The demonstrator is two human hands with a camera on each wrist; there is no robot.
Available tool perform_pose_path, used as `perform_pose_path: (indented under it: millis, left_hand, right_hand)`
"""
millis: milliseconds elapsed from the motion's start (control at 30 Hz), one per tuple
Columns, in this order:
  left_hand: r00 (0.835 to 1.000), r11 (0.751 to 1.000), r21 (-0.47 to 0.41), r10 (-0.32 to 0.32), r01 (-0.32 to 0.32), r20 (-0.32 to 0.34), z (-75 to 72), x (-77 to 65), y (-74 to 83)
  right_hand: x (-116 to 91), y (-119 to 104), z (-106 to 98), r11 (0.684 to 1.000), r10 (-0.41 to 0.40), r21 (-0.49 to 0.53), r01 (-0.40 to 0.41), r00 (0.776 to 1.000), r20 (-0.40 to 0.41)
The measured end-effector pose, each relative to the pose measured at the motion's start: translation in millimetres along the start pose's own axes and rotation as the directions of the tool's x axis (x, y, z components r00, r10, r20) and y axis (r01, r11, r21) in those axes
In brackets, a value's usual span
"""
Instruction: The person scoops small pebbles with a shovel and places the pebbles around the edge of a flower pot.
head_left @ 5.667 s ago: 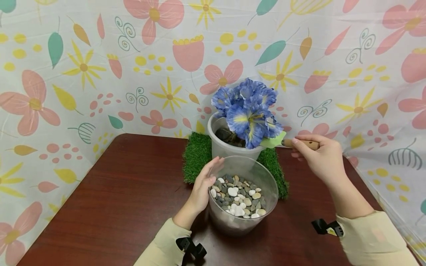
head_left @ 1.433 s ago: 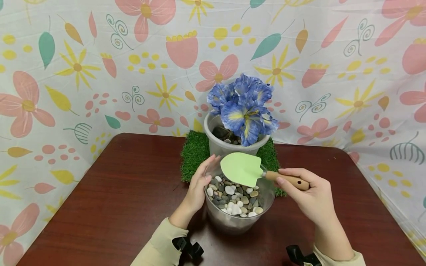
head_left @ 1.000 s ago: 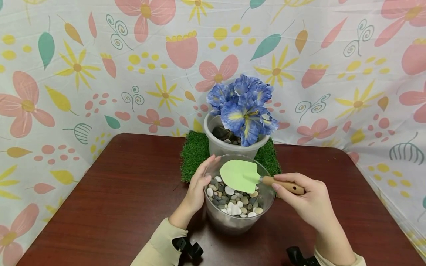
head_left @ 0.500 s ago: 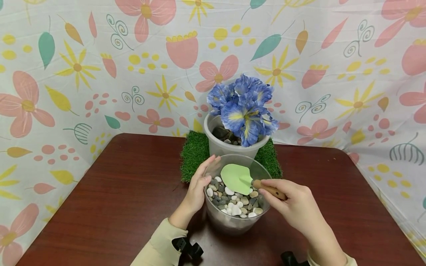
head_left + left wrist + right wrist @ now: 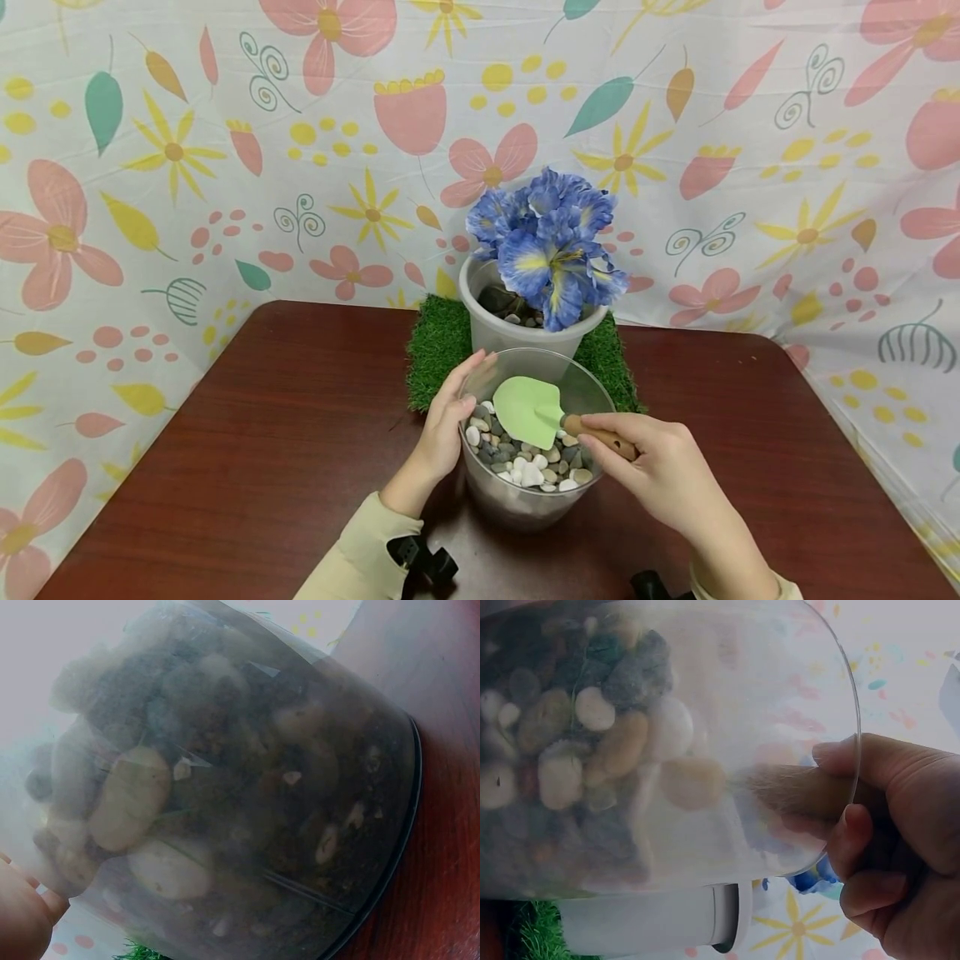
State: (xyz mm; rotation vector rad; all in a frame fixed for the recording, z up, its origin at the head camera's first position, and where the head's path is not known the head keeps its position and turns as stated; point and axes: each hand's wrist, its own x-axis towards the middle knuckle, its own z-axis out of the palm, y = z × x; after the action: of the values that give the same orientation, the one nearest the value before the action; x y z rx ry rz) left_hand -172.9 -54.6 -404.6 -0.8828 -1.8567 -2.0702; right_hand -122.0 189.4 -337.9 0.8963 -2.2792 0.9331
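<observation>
My right hand (image 5: 660,467) grips the wooden handle of a small trowel (image 5: 528,410) with a pale green blade. The blade lies inside a clear plastic pot (image 5: 517,510), right at the pebbles (image 5: 532,472), which are grey, tan and white. In the right wrist view, the trowel's handle (image 5: 802,791) shows through the clear wall, and the fingers curl round it at the rim. My left hand (image 5: 438,429) rests with straight fingers along the pot's left side. Through the wall, the left wrist view shows larger pale stones (image 5: 133,799) over dark, finer material.
Behind the clear pot, a white flowerpot (image 5: 525,335) holds blue iris blooms (image 5: 551,258) and stones. It stands on a green artificial grass mat (image 5: 438,354). The dark red wooden table (image 5: 285,450) reaches back to a flower-patterned cloth (image 5: 315,83).
The trowel has come from the flowerpot's right side to above the clear pot, then down to its pebbles, with the right hand moving left and lower. The left hand stays at the pot.
</observation>
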Motion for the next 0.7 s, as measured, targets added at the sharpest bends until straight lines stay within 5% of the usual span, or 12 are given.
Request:
perform_pose_path:
  millis: [300,533,700]
  left_hand:
    - [1.000,1.000,0.008,-0.011,0.011,0.015,-1.8,0.0,-0.4]
    - [1.000,1.000,-0.023,0.000,0.000,0.000,-0.5,0.9,1.0]
    - [1.000,0.999,-0.033,0.000,0.000,0.003,0.2,0.3,0.0]
  right_hand:
    - [-1.3,-8.8,-6.8,0.984,-0.023,0.180,0.005,0.995,0.097]
    - [0.6,-8.0,-0.9,0.995,-0.093,-0.042,0.095,0.994,0.052]
    - [0.7,-11.4,-2.4,0.994,-0.105,0.023,0.104,0.992,0.071]
